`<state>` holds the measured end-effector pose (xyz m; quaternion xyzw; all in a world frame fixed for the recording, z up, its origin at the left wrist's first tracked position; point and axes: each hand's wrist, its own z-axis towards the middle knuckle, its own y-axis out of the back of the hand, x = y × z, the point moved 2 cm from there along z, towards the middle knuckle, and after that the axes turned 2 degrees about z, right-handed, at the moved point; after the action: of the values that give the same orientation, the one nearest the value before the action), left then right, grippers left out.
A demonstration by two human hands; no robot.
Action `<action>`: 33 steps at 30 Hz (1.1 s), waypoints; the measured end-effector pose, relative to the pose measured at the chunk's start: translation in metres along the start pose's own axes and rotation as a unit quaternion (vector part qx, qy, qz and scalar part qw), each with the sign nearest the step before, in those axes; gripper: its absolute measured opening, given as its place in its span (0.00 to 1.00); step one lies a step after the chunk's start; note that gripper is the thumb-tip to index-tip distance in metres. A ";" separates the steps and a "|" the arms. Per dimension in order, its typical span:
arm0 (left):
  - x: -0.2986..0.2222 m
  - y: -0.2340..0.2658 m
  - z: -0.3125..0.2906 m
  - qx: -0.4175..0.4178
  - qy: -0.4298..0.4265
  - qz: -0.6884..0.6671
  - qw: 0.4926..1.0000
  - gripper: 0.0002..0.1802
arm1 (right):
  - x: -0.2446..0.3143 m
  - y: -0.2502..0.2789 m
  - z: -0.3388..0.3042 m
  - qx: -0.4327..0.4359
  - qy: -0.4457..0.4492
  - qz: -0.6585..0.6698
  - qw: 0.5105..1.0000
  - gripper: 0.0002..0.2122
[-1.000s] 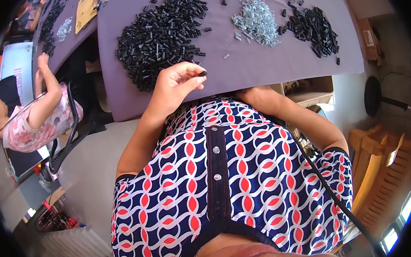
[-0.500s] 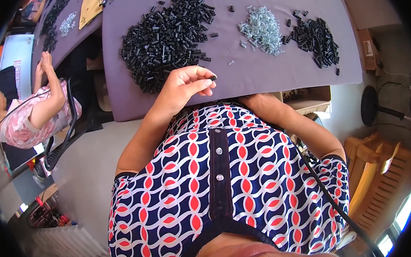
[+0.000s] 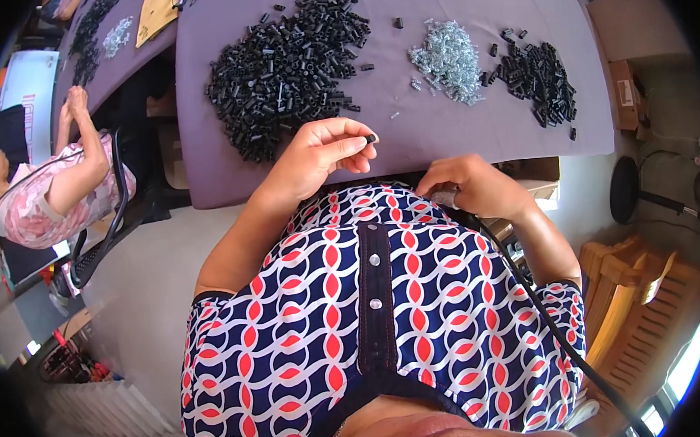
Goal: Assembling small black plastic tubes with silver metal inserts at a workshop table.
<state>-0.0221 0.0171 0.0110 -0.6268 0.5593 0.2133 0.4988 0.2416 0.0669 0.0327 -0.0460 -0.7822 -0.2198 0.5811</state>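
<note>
The table, covered in a greyish-purple cloth, occupies the upper middle of the frame. On it, upper left of centre, lies a large heap of black tubular pieces; right of that, a smaller heap of clear pieces; and farther right, a second heap of black pieces, with strays around each. The left hand, at centre, has its grip closed by thumb and fingertips on a small black piece, over the near table edge. The right hand is bent at that edge, just right of centre; whether its grip holds anything cannot be told. An open cardboard box shows below the edge at right. A second table stands at upper left, a co-worker in a pink patterned top seated beside it. Grey floor extends through the left; slatted brown furniture stands at lower right, below a round black base.
</note>
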 end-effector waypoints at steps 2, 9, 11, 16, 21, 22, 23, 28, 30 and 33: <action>0.000 -0.001 0.000 0.005 0.000 -0.019 1.000 0.10 | 0.013 0.011 0.004 -0.019 0.000 0.042 0.999 0.17; 0.004 0.003 0.004 -0.016 -0.011 -0.062 0.998 0.11 | -0.019 0.021 0.066 -0.203 -0.005 0.251 0.946 0.11; 0.006 0.005 0.004 -0.037 -0.011 -0.076 0.996 0.11 | -0.019 0.013 0.076 -0.203 -0.007 0.261 0.944 0.11; 0.010 0.004 0.007 -0.085 -0.047 -0.075 0.992 0.10 | -0.003 0.000 0.086 -0.181 -0.014 0.216 0.959 0.08; 0.004 -0.003 0.009 -0.093 -0.079 0.057 0.991 0.12 | 0.012 -0.001 0.080 -0.228 0.037 0.088 0.969 0.07; 0.002 -0.004 0.008 -0.094 -0.080 0.056 0.991 0.12 | 0.016 -0.001 0.079 -0.240 0.065 0.031 0.968 0.08; 0.000 -0.006 0.009 -0.082 -0.080 0.074 0.991 0.11 | 0.020 0.000 0.077 -0.250 0.093 -0.027 0.963 0.08; -0.008 -0.009 0.008 -0.075 -0.063 0.058 0.994 0.10 | 0.028 0.002 0.074 -0.231 0.093 -0.067 0.966 0.09; -0.009 -0.010 0.008 -0.047 -0.056 0.047 0.996 0.08 | 0.026 0.001 0.073 -0.225 0.093 -0.070 0.967 0.09; -0.009 -0.008 0.008 -0.055 -0.052 -0.036 0.996 0.07 | 0.010 0.001 0.075 -0.239 0.070 0.164 0.955 0.10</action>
<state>-0.0157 0.0273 0.0186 -0.6611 0.4971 0.2575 0.4994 0.1720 0.0953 0.0255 -0.2955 -0.6461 -0.3044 0.6345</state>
